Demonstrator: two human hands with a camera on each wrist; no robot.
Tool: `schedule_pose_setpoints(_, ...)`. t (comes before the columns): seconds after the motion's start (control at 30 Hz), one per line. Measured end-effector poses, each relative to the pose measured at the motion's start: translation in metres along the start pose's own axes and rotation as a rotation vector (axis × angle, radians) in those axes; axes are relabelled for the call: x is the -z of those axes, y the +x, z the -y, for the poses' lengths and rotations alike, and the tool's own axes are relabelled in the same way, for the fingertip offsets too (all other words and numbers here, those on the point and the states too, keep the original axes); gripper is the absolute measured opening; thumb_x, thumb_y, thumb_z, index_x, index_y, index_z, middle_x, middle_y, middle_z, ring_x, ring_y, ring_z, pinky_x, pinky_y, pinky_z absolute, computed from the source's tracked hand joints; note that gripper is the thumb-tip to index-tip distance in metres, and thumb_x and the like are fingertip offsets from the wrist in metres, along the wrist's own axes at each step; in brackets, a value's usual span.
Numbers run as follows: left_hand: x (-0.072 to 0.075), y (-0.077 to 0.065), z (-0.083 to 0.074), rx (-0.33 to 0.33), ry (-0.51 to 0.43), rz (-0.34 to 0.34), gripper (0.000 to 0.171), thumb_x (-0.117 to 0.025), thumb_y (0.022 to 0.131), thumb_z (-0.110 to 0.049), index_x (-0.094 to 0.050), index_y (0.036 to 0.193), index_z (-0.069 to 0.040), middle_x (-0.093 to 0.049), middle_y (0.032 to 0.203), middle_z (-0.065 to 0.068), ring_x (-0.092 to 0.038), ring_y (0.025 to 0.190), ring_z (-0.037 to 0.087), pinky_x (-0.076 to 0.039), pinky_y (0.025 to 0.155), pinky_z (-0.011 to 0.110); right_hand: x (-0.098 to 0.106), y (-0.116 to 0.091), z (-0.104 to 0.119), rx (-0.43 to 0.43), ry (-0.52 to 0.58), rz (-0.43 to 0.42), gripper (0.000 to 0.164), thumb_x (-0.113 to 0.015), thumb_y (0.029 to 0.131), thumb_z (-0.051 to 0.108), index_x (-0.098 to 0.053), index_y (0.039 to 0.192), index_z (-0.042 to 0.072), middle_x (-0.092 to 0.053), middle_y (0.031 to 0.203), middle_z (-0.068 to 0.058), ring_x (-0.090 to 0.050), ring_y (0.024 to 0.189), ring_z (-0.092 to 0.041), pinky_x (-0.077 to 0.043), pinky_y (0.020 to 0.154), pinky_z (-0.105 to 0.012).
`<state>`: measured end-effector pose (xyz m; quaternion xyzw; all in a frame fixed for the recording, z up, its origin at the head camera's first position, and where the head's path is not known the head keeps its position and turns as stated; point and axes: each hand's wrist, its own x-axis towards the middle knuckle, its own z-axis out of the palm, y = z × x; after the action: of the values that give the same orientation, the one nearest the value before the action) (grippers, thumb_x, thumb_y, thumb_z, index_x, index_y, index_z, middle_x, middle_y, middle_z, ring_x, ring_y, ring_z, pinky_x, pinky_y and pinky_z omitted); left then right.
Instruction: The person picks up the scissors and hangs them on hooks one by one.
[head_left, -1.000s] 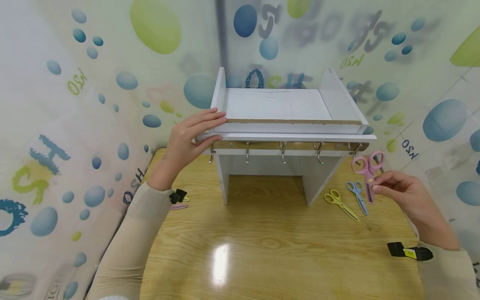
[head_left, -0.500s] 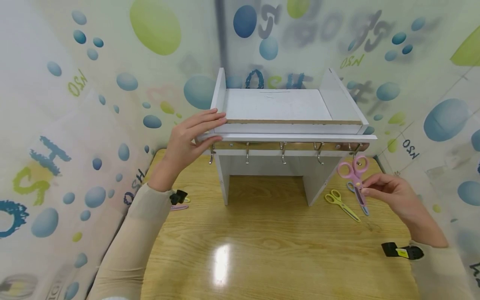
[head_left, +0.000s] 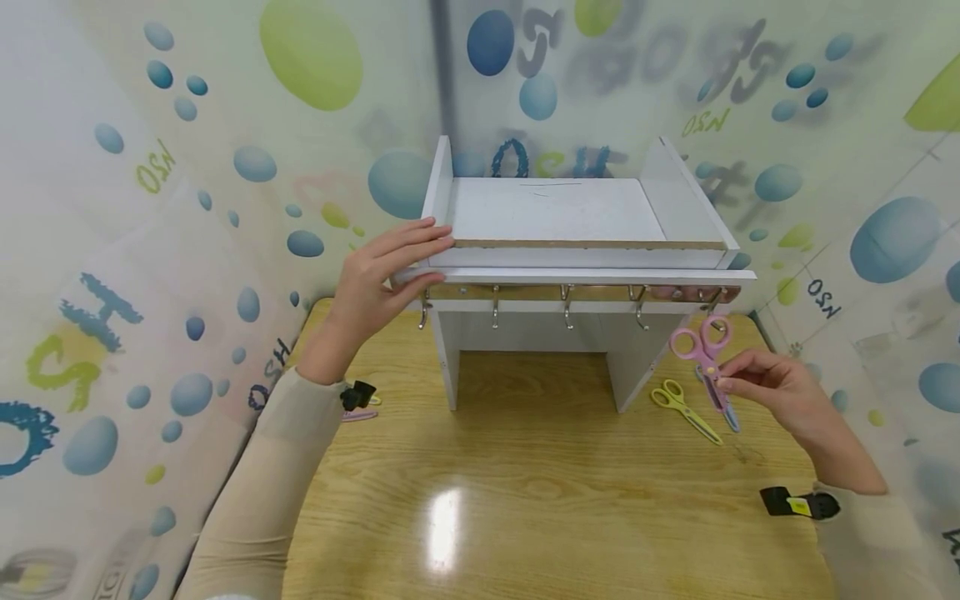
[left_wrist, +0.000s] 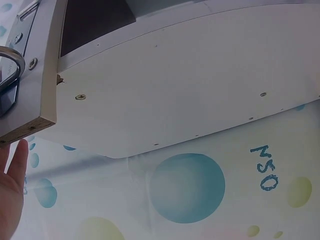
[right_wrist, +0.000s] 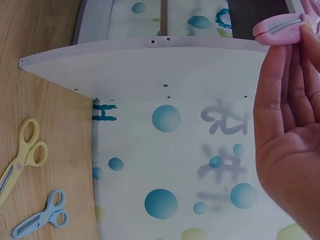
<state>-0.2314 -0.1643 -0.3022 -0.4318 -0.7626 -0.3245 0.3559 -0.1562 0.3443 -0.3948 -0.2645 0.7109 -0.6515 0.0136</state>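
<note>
Pink scissors (head_left: 705, 354) are pinched by their blade end between the thumb and fingers of my right hand (head_left: 780, 392), finger loops up, just below the right end hook of a white rack (head_left: 585, 258). The scissors' pink cover also shows in the right wrist view. My left hand (head_left: 375, 275) rests on the rack's left end, fingers stretched over the upper edge and thumb along the hook rail (head_left: 532, 292). In the left wrist view, fingertips (left_wrist: 17, 160) touch the end of the board. Yellow scissors (head_left: 684, 410) and blue scissors (right_wrist: 42, 217) lie on the table at the right.
Several metal hooks (head_left: 567, 308) line the rail's front. The rack stands on a wooden table (head_left: 540, 500) against patterned walls (head_left: 225, 100). Pink handles (head_left: 360, 415) of something lie near the left wrist, partly hidden by its black camera (head_left: 357, 395).
My right hand has moved left with the pink scissors, bringing the loops closer under the right end hook and over the blue scissors. My left hand stays in place.
</note>
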Motion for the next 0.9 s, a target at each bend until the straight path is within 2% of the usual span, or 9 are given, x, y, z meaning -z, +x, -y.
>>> schedule_pose_setpoints(0.3,0.000,0.000,0.000,0.005,0.000,0.001,0.047,-0.081,0.080,-0.003,-0.070,0.125,-0.006,-0.069,0.129,0.014,-0.057,0.133,0.025,-0.044,0.114,0.030,-0.001,0.000,-0.008,-0.042,-0.037,-0.053,0.029,-0.052,0.093,-0.020,-0.070,0.097,0.002,-0.073,0.091,0.006,-0.067,0.074,-0.004,-0.053,0.062,-0.015)
schedule_pose_setpoints(0.47,0.000,0.000,-0.001,0.006,-0.004,-0.004,0.048,-0.081,0.079,-0.002,-0.071,0.125,-0.006,-0.069,0.129,0.014,-0.057,0.133,0.026,-0.044,0.114,0.030,-0.002,0.001,-0.012,-0.068,-0.058,-0.103,0.027,-0.052,0.095,-0.016,-0.070,0.098,0.003,-0.073,0.091,0.008,-0.067,0.077,-0.004,-0.054,0.071,-0.012)
schedule_pose_setpoints(0.6,0.000,0.000,0.000,0.008,0.000,0.001,0.048,-0.081,0.080,-0.002,-0.070,0.126,-0.006,-0.068,0.130,0.013,-0.057,0.133,0.027,-0.045,0.114,0.030,-0.003,0.001,-0.015,-0.065,-0.024,-0.131,0.026,-0.052,0.096,-0.014,-0.070,0.100,0.004,-0.074,0.093,0.008,-0.069,0.079,-0.004,-0.055,0.077,-0.012)
schedule_pose_setpoints(0.7,0.000,0.000,0.000,0.013,0.003,0.009,0.047,-0.081,0.080,-0.003,-0.070,0.126,-0.006,-0.068,0.130,0.013,-0.057,0.133,0.026,-0.044,0.114,0.030,-0.003,0.001,-0.020,-0.059,0.031,-0.121,0.029,-0.049,0.097,-0.015,-0.069,0.102,0.005,-0.075,0.095,0.007,-0.069,0.082,-0.005,-0.055,0.079,-0.013)
schedule_pose_setpoints(0.9,0.000,-0.001,-0.001,0.018,-0.003,0.009,0.047,-0.081,0.080,-0.003,-0.070,0.126,-0.006,-0.068,0.130,0.014,-0.057,0.133,0.026,-0.044,0.115,0.031,-0.004,0.000,-0.027,-0.113,0.072,-0.119,0.030,-0.047,0.099,-0.013,-0.068,0.106,0.008,-0.073,0.100,0.007,-0.069,0.089,-0.004,-0.055,0.081,-0.013)
